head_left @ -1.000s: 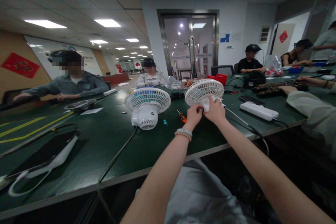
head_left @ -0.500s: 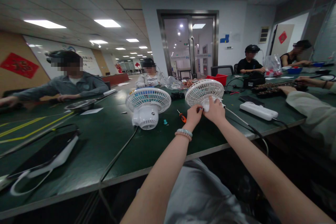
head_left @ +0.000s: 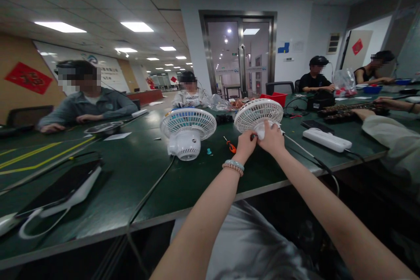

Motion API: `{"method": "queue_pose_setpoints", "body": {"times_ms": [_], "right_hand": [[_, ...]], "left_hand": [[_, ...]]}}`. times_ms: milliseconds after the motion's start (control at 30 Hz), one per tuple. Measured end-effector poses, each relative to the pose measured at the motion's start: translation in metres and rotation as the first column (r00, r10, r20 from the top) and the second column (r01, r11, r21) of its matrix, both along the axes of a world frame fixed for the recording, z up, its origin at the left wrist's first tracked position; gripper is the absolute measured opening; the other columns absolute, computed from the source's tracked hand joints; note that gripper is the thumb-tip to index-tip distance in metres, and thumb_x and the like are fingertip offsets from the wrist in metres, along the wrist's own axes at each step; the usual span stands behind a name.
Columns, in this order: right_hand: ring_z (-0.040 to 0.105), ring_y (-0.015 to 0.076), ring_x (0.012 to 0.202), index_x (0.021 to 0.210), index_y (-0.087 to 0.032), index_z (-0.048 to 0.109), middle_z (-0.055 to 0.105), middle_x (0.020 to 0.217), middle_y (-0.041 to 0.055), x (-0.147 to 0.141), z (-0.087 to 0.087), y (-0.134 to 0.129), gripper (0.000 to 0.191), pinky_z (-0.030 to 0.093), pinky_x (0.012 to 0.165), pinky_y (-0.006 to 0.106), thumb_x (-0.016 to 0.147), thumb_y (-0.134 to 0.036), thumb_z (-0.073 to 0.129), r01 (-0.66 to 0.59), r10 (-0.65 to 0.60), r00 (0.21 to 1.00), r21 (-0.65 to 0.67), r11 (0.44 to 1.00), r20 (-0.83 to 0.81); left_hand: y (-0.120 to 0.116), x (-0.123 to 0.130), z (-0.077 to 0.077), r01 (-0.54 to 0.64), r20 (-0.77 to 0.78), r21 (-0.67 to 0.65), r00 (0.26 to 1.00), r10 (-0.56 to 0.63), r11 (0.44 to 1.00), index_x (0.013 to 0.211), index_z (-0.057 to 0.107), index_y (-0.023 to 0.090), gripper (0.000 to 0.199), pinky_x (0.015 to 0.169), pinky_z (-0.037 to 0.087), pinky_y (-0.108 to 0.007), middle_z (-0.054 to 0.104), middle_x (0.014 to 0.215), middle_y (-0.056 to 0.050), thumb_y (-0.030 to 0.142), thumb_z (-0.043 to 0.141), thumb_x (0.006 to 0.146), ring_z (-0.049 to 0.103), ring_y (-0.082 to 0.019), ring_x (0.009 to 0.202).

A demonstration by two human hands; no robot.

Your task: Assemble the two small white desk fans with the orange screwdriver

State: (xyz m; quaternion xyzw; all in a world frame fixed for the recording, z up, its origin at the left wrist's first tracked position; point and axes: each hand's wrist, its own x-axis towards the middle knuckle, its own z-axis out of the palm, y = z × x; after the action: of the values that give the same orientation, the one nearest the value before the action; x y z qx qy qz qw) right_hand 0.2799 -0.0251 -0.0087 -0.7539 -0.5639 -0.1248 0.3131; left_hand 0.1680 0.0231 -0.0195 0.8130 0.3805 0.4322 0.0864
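Note:
A white electric fan (head_left: 254,116) lies grille-up in front of me, its motor housing facing my body. My right hand (head_left: 273,139) is wrapped over that housing, hiding most of it. Close beside it, my left hand (head_left: 246,145) has its fingertips pinched at the housing's lower left; something small and dark shows there, too little to name. To the left rests a second white fan (head_left: 187,144) with blue showing behind its grille. An orange-handled screwdriver (head_left: 231,147) lies between the fans, and a small teal piece (head_left: 209,151) is near it.
A white power strip (head_left: 327,140) and a dark phone (head_left: 317,127) lie to the right. Cables trail over the green table's front edge (head_left: 183,213). A black tablet-like device (head_left: 61,188) is at left. A red bin (head_left: 274,98) stands behind; co-workers sit around.
Both hands keep their hold at the right fan with hardly any movement. The co-worker at left has drawn an outstretched arm back in. My view has shifted slightly.

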Motion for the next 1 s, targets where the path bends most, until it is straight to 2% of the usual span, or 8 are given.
{"method": "queue_pose_setpoints", "body": {"times_ms": [133, 300, 433, 567, 700, 1000], "right_hand": [[0.04, 0.0326, 0.103, 0.13, -0.023, 0.024, 0.036, 0.114, 0.0163, 0.001, -0.001, -0.001, 0.072, 0.037, 0.078, 0.043, 0.07, -0.044, 0.056, -0.01, 0.01, 1.0, 0.004, 1.0, -0.01], [0.033, 0.0353, 0.109, 0.13, -0.023, 0.024, 0.032, 0.121, 0.0177, 0.0, -0.007, 0.002, 0.073, 0.034, 0.079, 0.048, 0.068, -0.045, 0.057, 0.009, -0.009, 1.0, 0.033, 0.999, 0.002], [0.026, 0.0361, 0.114, 0.127, -0.017, 0.031, 0.024, 0.13, 0.0192, -0.001, -0.006, 0.004, 0.071, 0.027, 0.085, 0.051, 0.066, -0.041, 0.059, 0.02, -0.028, 0.997, 0.11, 0.994, 0.067], [0.029, 0.0313, 0.112, 0.116, -0.017, 0.048, 0.033, 0.125, 0.0155, -0.002, -0.001, 0.002, 0.051, 0.025, 0.089, 0.044, 0.068, -0.031, 0.058, -0.113, 0.089, 0.984, 0.155, 0.982, 0.154], [0.03, 0.0285, 0.108, 0.098, -0.021, 0.061, 0.04, 0.117, 0.0121, -0.002, 0.003, 0.001, 0.027, 0.024, 0.087, 0.041, 0.073, -0.026, 0.052, -0.209, 0.181, 0.96, 0.116, 0.971, 0.213], [0.032, 0.0277, 0.101, 0.091, -0.022, 0.067, 0.048, 0.104, 0.0124, -0.002, 0.003, 0.0, 0.025, 0.023, 0.077, 0.039, 0.078, -0.024, 0.045, -0.213, 0.194, 0.949, 0.055, 0.975, 0.249]], "left_hand": [[0.0, 0.001, -0.002, 0.001, 0.023, -0.037, 1.0, 0.0, 0.999, 0.087, 0.063, 0.016, 0.015, 0.08, 0.045, -0.027, 0.066, 0.089, -0.005, 0.014, 0.055, 0.074, 0.059, -0.013, 0.082], [0.002, 0.0, -0.005, 0.007, 0.025, -0.019, 1.0, -0.006, 1.0, 0.087, 0.062, 0.015, 0.015, 0.082, 0.046, -0.029, 0.066, 0.089, -0.006, 0.016, 0.056, 0.074, 0.059, -0.015, 0.083], [0.003, -0.002, -0.007, 0.03, 0.031, -0.012, 0.999, -0.03, 0.999, 0.091, 0.062, 0.015, 0.018, 0.083, 0.046, -0.029, 0.066, 0.093, -0.007, 0.014, 0.054, 0.074, 0.06, -0.015, 0.084], [0.004, -0.003, -0.007, 0.045, 0.071, -0.032, 0.997, -0.043, 0.998, 0.098, 0.059, 0.015, 0.023, 0.085, 0.046, -0.029, 0.065, 0.097, -0.007, 0.015, 0.052, 0.076, 0.06, -0.014, 0.087], [0.005, -0.004, -0.008, 0.063, 0.076, -0.026, 0.995, -0.061, 0.998, 0.1, 0.057, 0.017, 0.023, 0.086, 0.046, -0.029, 0.065, 0.098, -0.006, 0.015, 0.05, 0.078, 0.06, -0.015, 0.089], [0.003, -0.003, -0.007, 0.033, 0.02, -0.041, 0.999, -0.033, 0.999, 0.098, 0.056, 0.016, 0.021, 0.084, 0.046, -0.029, 0.065, 0.096, -0.008, 0.015, 0.05, 0.078, 0.061, -0.016, 0.089]]}}
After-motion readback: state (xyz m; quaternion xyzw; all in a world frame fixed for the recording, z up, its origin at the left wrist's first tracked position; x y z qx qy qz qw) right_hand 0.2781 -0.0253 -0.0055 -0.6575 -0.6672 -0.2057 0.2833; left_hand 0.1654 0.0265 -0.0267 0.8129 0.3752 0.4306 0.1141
